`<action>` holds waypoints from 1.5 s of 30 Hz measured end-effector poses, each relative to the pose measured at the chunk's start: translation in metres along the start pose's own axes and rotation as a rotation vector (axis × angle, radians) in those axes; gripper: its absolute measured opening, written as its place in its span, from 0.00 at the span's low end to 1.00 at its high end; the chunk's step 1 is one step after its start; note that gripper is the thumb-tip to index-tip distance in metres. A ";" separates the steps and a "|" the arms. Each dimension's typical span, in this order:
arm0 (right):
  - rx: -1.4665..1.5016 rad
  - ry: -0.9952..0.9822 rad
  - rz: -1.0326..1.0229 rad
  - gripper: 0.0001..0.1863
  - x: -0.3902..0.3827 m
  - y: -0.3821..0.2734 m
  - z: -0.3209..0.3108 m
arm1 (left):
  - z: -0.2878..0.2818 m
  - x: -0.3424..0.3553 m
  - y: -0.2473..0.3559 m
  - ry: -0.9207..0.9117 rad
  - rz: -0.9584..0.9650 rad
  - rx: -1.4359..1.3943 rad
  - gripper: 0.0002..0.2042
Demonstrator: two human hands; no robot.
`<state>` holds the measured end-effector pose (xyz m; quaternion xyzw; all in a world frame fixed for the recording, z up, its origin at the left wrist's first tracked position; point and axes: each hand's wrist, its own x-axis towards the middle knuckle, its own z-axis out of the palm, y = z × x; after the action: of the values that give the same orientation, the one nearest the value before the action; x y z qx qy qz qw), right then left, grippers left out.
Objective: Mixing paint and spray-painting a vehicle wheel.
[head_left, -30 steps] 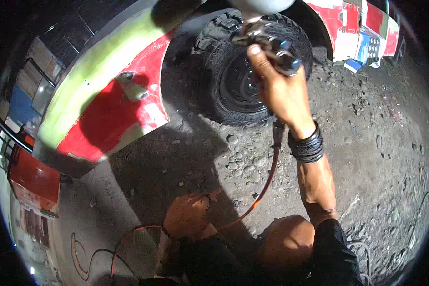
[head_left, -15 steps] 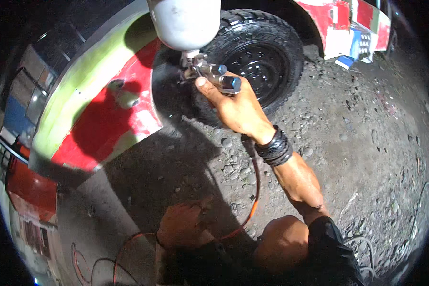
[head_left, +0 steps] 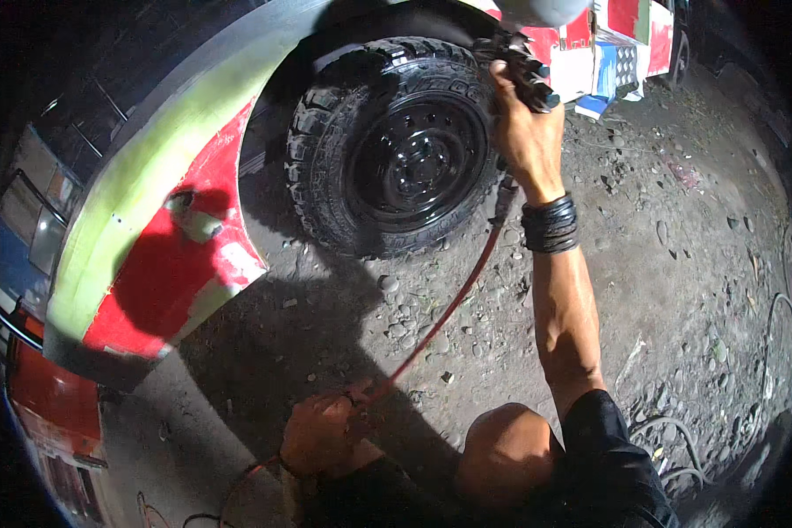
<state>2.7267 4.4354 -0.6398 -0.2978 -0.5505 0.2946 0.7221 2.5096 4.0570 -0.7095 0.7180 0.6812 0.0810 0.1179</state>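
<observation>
My right hand (head_left: 529, 141) is wrapped around a spray gun (head_left: 523, 70), raised near the top of the view at the right edge of the wheel. The gun's pale cup (head_left: 545, 9) sits on top, partly cut off. A red air hose (head_left: 444, 317) drops from the gun's handle, stretched down to my left hand (head_left: 321, 431). That hand lies low in shadow, closed around the hose. Just left of the gun stands the black wheel (head_left: 418, 150) with its knobbly tyre, under the vehicle's wheel arch.
Left of the wheel is a patchy red and pale green body panel (head_left: 163, 273). Red and white panels (head_left: 624, 53) continue at the upper right. Stony ground (head_left: 660, 290) stretches below. A grey hose (head_left: 677, 431) lies at the lower right; my knee (head_left: 508, 453) shows at the bottom.
My right hand has moved right and up with the spray gun, from the wheel's left side to its right edge. The hose is now pulled straighter. The view has shifted slightly.
</observation>
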 end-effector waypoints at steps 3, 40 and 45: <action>-0.089 0.097 0.106 0.21 0.012 0.019 -0.021 | 0.003 0.003 0.001 -0.007 -0.038 -0.061 0.23; 0.343 -0.132 0.052 0.19 -0.042 -0.035 -0.006 | -0.003 0.001 0.009 0.018 0.017 -0.015 0.25; 0.418 0.071 0.193 0.18 -0.033 -0.032 -0.033 | 0.006 0.001 0.003 -0.031 0.005 0.055 0.23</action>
<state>2.7542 4.3865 -0.6429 -0.2031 -0.4206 0.4595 0.7554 2.5144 4.0575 -0.7144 0.7239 0.6794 0.0515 0.1084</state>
